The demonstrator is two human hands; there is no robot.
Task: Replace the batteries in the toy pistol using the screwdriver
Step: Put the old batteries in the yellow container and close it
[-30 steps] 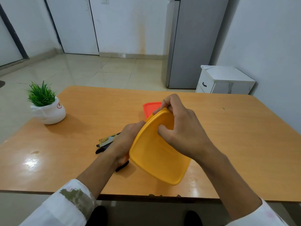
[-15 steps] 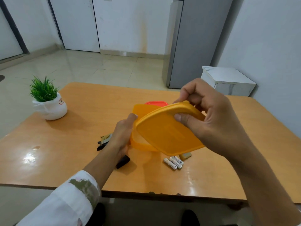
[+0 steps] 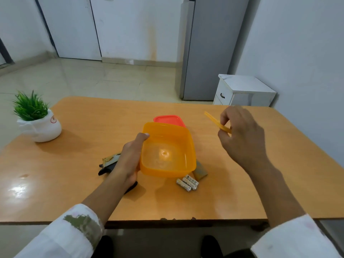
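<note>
Reading this as setup, not the swap itself: parts are laid out and, by my judgement, no screw has been touched yet.

- Wooden table [image 3: 74, 183] fills mid-frame.
- Orange tub [image 3: 167, 155] is at centre, open and apparently empty. Can't tell if it rests on the table.
- Left hand [image 3: 128, 161] grips the tub's left wall, thumb over the rim.
- Right hand [image 3: 242, 135] is raised right of centre, pinching the tub's orange lid [image 3: 216, 121] edge-on.
- Red box [image 3: 169, 120] sits just behind the tub.
- Toy pistol [image 3: 109, 162] lies left of the tub, under the left wrist and mostly hidden. Only the tan body and dark grip show.
- Loose batteries [image 3: 188, 182] lie together below the tub's lower-right corner, beside a small tan piece [image 3: 200, 172] I can't identify.
- Screwdriver is not in view.

Next move likely calls for parking the tub and lid, freeing both hands, finding the driver and turning the pistol to its battery door.
</note>
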